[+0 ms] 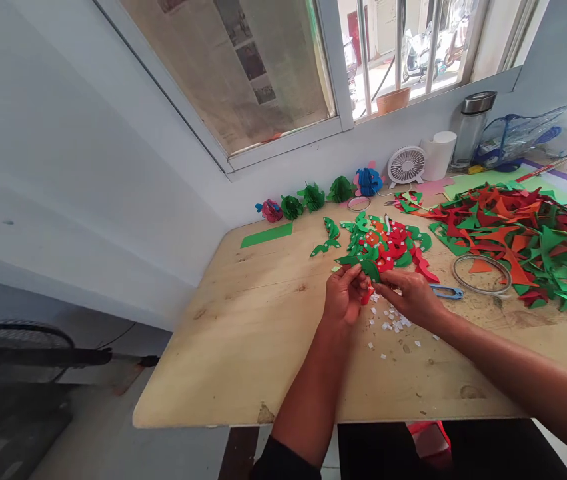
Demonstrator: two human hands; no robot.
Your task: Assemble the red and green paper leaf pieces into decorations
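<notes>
My left hand (345, 293) is closed on a green paper cutout (371, 269), its thumb lying along the near side. My right hand (412, 297) pinches the right edge of the same cutout with its fingertips. Just beyond both hands spreads a pile of green, red and orange paper cutouts (398, 243), many bearing small white squares. Below the fingers, loose white squares (396, 321) are scattered over the wood. A bit of red paper (366, 296) shows under the left fingers. Blue-handled snips (447, 292) lie right of my right hand, partly covered by it.
A big heap of paper scraps (523, 230) covers the right of the wooden table (243, 333), with a metal ring (482, 275) before it. Along the wall stand folded paper figures (312, 197), a small white fan (406, 165) and a glass bottle (472, 133). A green strip (266, 235) lies far left.
</notes>
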